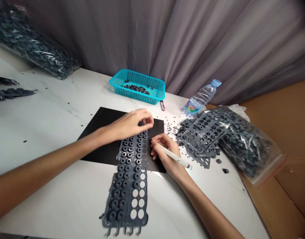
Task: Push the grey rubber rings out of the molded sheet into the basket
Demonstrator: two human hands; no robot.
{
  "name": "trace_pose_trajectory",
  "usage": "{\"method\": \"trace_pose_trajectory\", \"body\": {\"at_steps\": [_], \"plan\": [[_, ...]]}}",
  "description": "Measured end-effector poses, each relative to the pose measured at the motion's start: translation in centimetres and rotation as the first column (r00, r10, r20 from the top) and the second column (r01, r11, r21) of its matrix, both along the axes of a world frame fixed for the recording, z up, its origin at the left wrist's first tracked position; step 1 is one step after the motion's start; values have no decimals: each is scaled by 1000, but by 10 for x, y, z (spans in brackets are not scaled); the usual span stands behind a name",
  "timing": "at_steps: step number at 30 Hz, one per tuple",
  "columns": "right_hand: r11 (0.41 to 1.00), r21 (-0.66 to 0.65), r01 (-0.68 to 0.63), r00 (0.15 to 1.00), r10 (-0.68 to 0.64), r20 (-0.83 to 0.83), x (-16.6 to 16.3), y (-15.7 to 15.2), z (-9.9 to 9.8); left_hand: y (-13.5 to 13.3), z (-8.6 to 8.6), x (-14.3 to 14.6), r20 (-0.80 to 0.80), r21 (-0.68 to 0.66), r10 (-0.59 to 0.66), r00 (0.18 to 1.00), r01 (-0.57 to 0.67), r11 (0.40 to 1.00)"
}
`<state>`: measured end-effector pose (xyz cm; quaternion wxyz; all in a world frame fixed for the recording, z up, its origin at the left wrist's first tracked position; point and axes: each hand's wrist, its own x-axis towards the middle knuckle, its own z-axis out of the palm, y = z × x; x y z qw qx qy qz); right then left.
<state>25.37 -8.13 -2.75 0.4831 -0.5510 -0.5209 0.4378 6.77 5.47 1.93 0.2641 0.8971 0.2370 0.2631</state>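
A long dark rubber sheet (126, 179) lies lengthwise in front of me, with rows of ring-shaped grommets (121, 203) on its left side and open round holes along its right edge. My left hand (135, 123) is over the sheet's far end, thumb and fingers curled together; whether it pinches a small piece is hidden. To the right of the sheet, my right hand (167, 151) is closed around a white pen-like tool (173, 155). The tool's tip is hidden by my fingers. Under the far part of the sheet is a black mat (97, 142).
A teal basket (112, 81) with small dark pieces stands behind the mat, a small pink-handled cutter (162, 105) beside it. On the right are a water bottle (202, 98), punched-out sheets (199, 136) and a filled plastic bag (249, 146). Another large bag (38, 43) lies back left.
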Motion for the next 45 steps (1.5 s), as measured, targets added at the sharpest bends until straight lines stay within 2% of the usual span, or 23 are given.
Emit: {"method": "trace_pose_trajectory", "body": {"at_steps": [3, 6, 11, 17, 26, 31, 37, 39, 41, 43, 45], "plan": [[1000, 10, -3, 1000, 3, 15, -1, -1, 3, -36, -16, -17, -111, -59, 14, 994, -20, 998], [999, 26, -24, 998, 22, 57, 0, -1, 8, -46, -26, -25, -118, -63, 34, 992, -42, 997], [997, 5, -72, 997, 72, 1, 3, -1, 9, -49, -30, -26, -93, -105, 7, 996, -16, 994], [993, -29, -115, 993, 113, -38, 3, -1, 8, -51, -33, -26, -78, -68, 2, 997, -7, 998], [992, -31, -122, 992, 122, 12, -1, 0, 12, -49, -40, -26, -40, -51, -4, 999, 2, 999], [991, -27, -131, 991, 131, 27, 2, 0, 9, -50, -35, -26, -89, -39, -9, 996, 5, 999], [993, -24, -117, 983, 119, 139, -2, -2, 11, -55, -32, -28, -159, 82, -46, 986, 59, 995], [995, 29, -96, 962, 85, 258, -5, -5, 13, -60, -32, -27, -111, 141, -53, 992, 69, 988], [993, 89, -80, 930, 42, 365, -8, -8, 14, -66, -29, -26, 64, 186, 15, 998, -27, 982], [993, 98, -62, 923, 20, 384, -9, -9, 12, -68, -20, -25, 307, 108, 198, 931, -241, 965], [998, 38, -47, 961, 34, 276, -9, -9, 9, -62, -8, -25, 450, -75, 381, 808, -391, 917]]}}
